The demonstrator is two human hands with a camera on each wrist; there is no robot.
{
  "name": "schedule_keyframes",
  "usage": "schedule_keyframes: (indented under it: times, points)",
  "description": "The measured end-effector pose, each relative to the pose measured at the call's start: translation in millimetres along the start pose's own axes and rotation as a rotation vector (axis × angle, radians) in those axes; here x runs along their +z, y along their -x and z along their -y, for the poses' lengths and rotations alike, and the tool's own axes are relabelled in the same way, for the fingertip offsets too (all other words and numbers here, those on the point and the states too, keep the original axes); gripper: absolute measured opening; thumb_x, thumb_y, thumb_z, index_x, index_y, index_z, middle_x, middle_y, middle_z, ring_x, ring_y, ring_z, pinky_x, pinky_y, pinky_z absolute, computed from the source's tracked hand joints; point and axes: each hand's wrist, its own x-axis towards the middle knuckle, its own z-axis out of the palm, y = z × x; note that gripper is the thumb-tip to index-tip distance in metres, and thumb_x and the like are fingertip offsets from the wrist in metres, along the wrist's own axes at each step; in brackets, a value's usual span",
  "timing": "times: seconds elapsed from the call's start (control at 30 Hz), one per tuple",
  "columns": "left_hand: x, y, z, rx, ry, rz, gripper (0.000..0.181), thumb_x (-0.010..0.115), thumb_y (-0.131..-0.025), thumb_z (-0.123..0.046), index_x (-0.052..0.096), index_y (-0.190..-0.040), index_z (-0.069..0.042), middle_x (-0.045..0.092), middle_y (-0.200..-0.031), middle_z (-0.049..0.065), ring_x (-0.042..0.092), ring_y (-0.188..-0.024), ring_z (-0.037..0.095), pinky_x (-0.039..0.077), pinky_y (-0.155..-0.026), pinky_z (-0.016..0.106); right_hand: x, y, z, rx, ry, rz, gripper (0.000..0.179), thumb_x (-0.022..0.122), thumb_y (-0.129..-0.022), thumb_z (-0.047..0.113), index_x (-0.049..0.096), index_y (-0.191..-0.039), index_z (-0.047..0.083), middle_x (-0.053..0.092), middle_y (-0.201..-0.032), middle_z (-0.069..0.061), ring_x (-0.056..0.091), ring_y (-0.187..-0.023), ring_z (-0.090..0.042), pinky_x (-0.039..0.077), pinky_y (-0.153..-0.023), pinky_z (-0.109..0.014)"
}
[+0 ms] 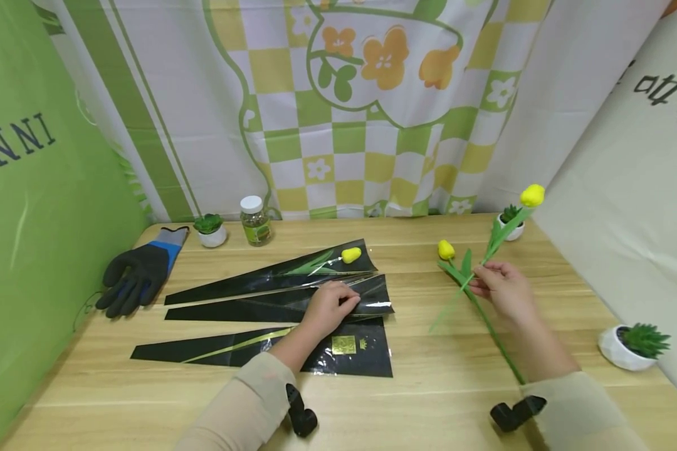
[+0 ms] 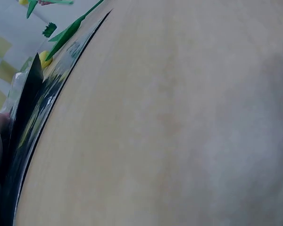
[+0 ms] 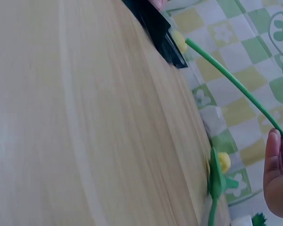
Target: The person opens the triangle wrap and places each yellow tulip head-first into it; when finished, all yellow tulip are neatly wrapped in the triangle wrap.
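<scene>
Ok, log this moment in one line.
left grip: holding middle black tapered plastic sleeve; right grip: holding yellow artificial tulip; second yellow tulip: on wooden table; farthest sleeve: third tulip inside

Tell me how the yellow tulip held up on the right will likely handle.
The yellow tulip is probably light: the right grip holds it up by its thin stem. It looks fairly stiff, since the stem runs nearly straight beyond the grip. The thicker bloom may make it top-heavy.

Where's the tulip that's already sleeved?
Head view: the sleeved tulip lies in the farthest black sleeve, just beyond the left hand and left of the right hand.
</scene>
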Motion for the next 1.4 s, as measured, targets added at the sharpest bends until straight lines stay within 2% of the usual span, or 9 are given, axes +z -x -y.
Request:
schedule_keyframes:
  times: [0.2,0.4,0.57,0.87,1.2,1.4]
  points:
    - [1.1,-0.1,0.9,0.012,-0.019,0.010,0.014,0.068,-0.092,-0.019,0.078,-0.094,-0.009,0.074,-0.097,0.005,0.067,-0.097,0.022,0.053,-0.091,0.038,24,-5.6,-7,0.006,-0.178,-0.140,0.013,0.053,-0.098,0.002,0.041,-0.100,0.006,0.065,-0.070,0.009,0.066,-0.064,0.000,0.056,-0.063,-0.013]
    - [1.2,0.1,1.0,0.010,-0.024,0.022,0.015,0.068,-0.093,-0.020,0.078,-0.095,-0.009,0.074,-0.099,0.005,0.067,-0.099,0.023,0.053,-0.093,0.037,55,-7.5,-25,0.012,-0.177,-0.211,0.014,0.053,-0.098,0.003,0.040,-0.100,0.007,0.064,-0.070,0.012,0.067,-0.066,0.001,0.056,-0.065,-0.012]
    - [0.7,-0.1,0.5,0.010,-0.022,0.023,0.015,0.067,-0.093,-0.020,0.078,-0.095,-0.010,0.074,-0.099,0.004,0.067,-0.099,0.022,0.053,-0.093,0.037,78,-4.7,-37,0.056,-0.179,-0.202,0.014,0.054,-0.098,0.005,0.041,-0.102,0.007,0.062,-0.075,0.009,0.067,-0.070,-0.001,0.056,-0.068,-0.014]
    - [1.6,0.4,1.0,0.007,-0.018,0.009,0.014,0.068,-0.093,-0.019,0.078,-0.094,-0.010,0.074,-0.098,0.004,0.067,-0.098,0.021,0.053,-0.092,0.037,111,-3.5,-50,0.108,-0.262,-0.162,0.014,0.054,-0.097,0.001,0.041,-0.100,0.006,0.060,-0.075,0.006,0.066,-0.068,-0.001,0.058,-0.069,-0.016]
    - [-0.5,0.9,-1.5,0.018,-0.022,-0.012,0.014,0.068,-0.092,-0.019,0.078,-0.095,-0.009,0.074,-0.099,0.005,0.067,-0.099,0.023,0.053,-0.094,0.038,131,0.7,-54,0.140,-0.277,-0.118,0.013,0.055,-0.096,0.000,0.044,-0.103,0.001,0.063,-0.078,0.003,0.068,-0.071,-0.003,0.058,-0.072,-0.018]
    - [0.2,1.4,-1.0,0.012,-0.013,-0.023,0.014,0.068,-0.092,-0.018,0.078,-0.096,-0.009,0.075,-0.099,0.005,0.067,-0.099,0.024,0.053,-0.093,0.039,138,0.9,-55,0.162,-0.246,-0.092,0.013,0.056,-0.096,0.000,0.046,-0.105,-0.002,0.063,-0.079,0.003,0.067,-0.072,-0.002,0.058,-0.073,-0.016]
